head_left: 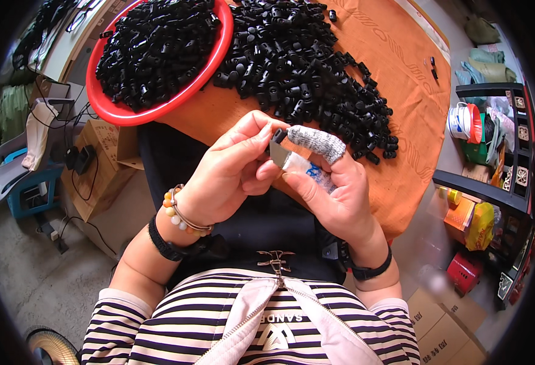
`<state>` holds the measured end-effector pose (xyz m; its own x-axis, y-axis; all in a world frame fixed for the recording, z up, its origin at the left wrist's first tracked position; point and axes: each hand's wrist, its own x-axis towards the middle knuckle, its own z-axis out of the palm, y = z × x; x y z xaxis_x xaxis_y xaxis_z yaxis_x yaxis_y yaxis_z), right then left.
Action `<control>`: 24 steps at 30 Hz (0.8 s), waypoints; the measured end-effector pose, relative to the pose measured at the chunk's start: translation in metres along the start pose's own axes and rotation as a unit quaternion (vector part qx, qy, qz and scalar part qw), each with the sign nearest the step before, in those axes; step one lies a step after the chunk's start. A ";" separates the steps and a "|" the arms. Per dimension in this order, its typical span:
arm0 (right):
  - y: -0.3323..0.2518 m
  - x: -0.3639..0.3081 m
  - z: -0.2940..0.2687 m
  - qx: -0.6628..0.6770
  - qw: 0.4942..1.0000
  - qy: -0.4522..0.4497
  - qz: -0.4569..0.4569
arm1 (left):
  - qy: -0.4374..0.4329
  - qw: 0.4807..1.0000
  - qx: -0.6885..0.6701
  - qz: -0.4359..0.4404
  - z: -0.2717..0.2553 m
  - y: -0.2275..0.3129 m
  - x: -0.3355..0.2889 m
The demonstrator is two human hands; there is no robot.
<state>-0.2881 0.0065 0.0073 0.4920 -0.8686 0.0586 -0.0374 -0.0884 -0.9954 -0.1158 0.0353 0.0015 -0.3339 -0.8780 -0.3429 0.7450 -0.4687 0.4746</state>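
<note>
My left hand (234, 161) pinches a small black plastic cord lock (279, 135) between thumb and forefinger, above my lap. Against its lower side sits a flat metal blade (278, 154), held in my right hand (349, 191). The blade's handle (307, 167) is wrapped in white material with blue marks. A grey knitted sleeve (321, 142) covers my right forefinger, whose tip reaches the cord lock. Beyond my hands, a pile of similar black pieces (304, 79) spreads over the table. The fingers partly hide the cord lock.
A red basin (223, 58) full of black pieces stands at the table's left. An orange cloth (401, 121) covers the table. Cardboard boxes (100, 161) and a grey-blue plastic stool (21, 152) are at left. A dark shelf (493, 188) with bags and a bucket stands at right.
</note>
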 end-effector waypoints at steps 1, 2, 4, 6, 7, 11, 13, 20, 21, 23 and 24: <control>0.001 -0.001 0.001 0.001 1.000 0.000 0.000 | 0.014 1.000 0.004 0.011 0.002 0.000 0.000; 0.001 -0.001 0.001 0.005 1.000 -0.002 0.004 | 0.028 0.999 0.008 0.022 0.002 -0.001 0.000; 0.001 -0.001 0.002 0.011 1.000 -0.006 0.008 | 0.022 0.999 0.008 0.025 0.001 -0.001 0.000; 0.001 -0.001 0.002 -0.011 1.000 -0.010 -0.008 | 0.015 0.999 0.009 0.028 0.000 -0.001 -0.001; 0.001 -0.001 0.002 -0.010 1.000 -0.010 -0.008 | 0.005 0.999 0.010 0.030 -0.002 -0.001 -0.001; 0.002 -0.001 0.000 -0.005 1.000 -0.017 0.001 | 0.014 0.999 0.011 0.031 0.003 0.000 -0.002; 0.001 -0.001 -0.001 -0.007 1.000 -0.017 0.002 | 0.002 0.999 0.011 0.031 0.000 0.000 -0.002; 0.001 -0.001 -0.001 -0.004 1.000 -0.015 -0.006 | 0.011 0.999 0.019 0.036 0.005 0.000 -0.003; 0.002 -0.001 0.000 0.000 1.000 -0.015 -0.006 | 0.011 0.999 0.018 0.036 0.004 0.000 -0.003; 0.000 0.001 -0.001 -0.008 1.000 -0.020 -0.007 | 0.012 0.999 0.023 0.034 0.003 0.001 -0.003; -0.001 0.001 -0.001 -0.016 1.000 -0.024 -0.007 | 0.012 0.999 0.023 0.033 0.002 0.001 -0.003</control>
<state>-0.2888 0.0055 0.0086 0.5331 -0.8433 0.0687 -0.0569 -0.1167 -0.9915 -0.1154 0.0367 0.0051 -0.2703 -0.9051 -0.3282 0.7380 -0.4138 0.5331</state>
